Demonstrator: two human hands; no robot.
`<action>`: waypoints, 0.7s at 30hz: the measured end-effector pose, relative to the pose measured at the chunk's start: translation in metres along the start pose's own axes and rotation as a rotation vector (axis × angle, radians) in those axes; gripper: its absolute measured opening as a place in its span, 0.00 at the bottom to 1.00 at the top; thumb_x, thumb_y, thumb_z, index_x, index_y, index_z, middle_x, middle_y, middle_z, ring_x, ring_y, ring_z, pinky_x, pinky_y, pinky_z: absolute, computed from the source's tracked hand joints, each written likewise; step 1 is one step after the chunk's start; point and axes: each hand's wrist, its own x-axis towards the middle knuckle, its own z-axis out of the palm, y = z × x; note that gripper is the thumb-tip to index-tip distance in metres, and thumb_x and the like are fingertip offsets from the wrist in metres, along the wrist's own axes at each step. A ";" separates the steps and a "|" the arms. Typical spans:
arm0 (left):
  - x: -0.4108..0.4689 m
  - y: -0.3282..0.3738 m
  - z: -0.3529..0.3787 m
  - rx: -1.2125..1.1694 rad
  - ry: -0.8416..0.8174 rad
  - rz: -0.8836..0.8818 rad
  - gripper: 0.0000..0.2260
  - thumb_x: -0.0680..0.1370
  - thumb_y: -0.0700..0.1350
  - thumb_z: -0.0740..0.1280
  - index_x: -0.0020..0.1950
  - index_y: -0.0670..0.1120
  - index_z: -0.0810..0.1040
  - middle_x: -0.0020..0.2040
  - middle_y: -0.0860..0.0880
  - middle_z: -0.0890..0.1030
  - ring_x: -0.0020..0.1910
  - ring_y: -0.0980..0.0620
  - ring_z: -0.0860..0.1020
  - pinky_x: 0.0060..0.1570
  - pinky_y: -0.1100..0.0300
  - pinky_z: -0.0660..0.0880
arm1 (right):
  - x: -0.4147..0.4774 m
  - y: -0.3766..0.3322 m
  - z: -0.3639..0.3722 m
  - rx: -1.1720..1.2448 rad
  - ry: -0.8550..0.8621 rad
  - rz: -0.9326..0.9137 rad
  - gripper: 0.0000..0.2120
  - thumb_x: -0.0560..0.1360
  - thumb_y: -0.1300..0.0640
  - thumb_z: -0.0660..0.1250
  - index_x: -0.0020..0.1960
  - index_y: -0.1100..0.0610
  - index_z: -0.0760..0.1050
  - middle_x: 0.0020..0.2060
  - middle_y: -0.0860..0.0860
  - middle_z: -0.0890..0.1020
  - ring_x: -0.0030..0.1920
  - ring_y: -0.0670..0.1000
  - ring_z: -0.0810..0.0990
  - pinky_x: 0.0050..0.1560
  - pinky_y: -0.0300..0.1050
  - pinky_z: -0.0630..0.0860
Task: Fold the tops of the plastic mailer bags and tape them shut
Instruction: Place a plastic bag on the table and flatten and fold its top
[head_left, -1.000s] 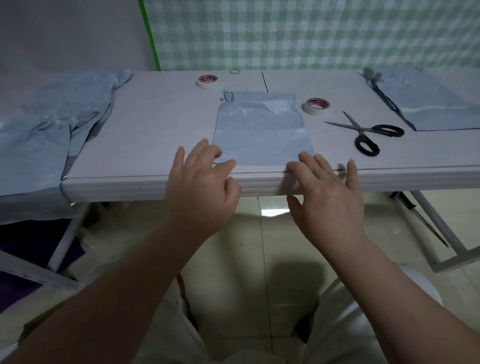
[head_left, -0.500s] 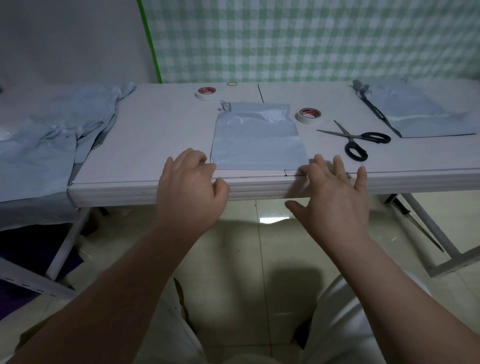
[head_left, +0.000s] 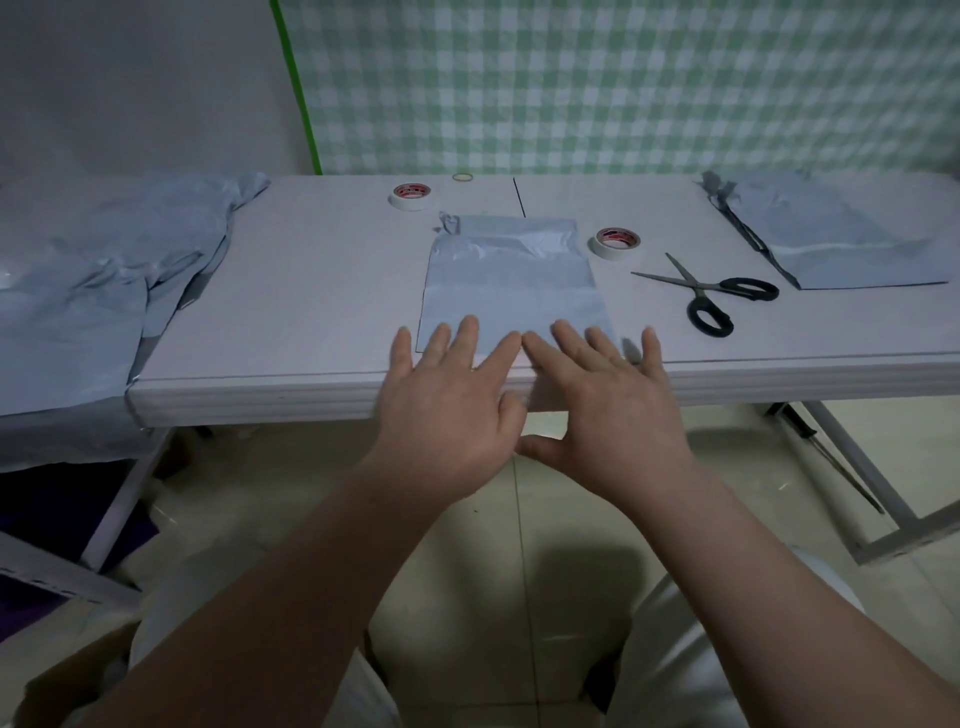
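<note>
pressing flat on the mailer bag (head_left: 511, 291), both hands — left (head_left: 447, 400), right (head_left: 608, 400) — spread open, gripping nothing.

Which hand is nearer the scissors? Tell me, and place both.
Right. The right hand lies flat on the mailer bag at its near right corner, left of the scissors; the left hand lies on its near left corner, farther away.

The red printing on both tape rolls (head_left: 410, 196) is too blurred to read.
</note>
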 end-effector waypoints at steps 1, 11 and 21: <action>-0.001 -0.003 -0.001 0.002 0.002 -0.001 0.27 0.77 0.55 0.41 0.78 0.57 0.47 0.78 0.45 0.52 0.77 0.45 0.52 0.72 0.41 0.42 | 0.000 0.002 -0.002 -0.008 -0.013 0.011 0.43 0.66 0.32 0.67 0.75 0.45 0.55 0.74 0.48 0.61 0.74 0.52 0.61 0.72 0.62 0.44; 0.026 -0.021 -0.032 0.089 0.012 -0.011 0.11 0.79 0.46 0.53 0.51 0.52 0.75 0.52 0.50 0.80 0.54 0.50 0.77 0.73 0.48 0.50 | 0.027 0.006 -0.023 -0.012 0.157 0.251 0.21 0.81 0.47 0.51 0.43 0.55 0.78 0.36 0.55 0.81 0.43 0.58 0.80 0.74 0.55 0.49; 0.060 -0.015 -0.012 -0.077 -0.143 0.067 0.21 0.83 0.49 0.45 0.77 0.52 0.52 0.77 0.53 0.56 0.75 0.52 0.56 0.72 0.40 0.45 | 0.068 0.011 0.006 0.115 -0.146 0.037 0.22 0.82 0.51 0.44 0.75 0.52 0.55 0.75 0.47 0.59 0.74 0.48 0.57 0.73 0.60 0.43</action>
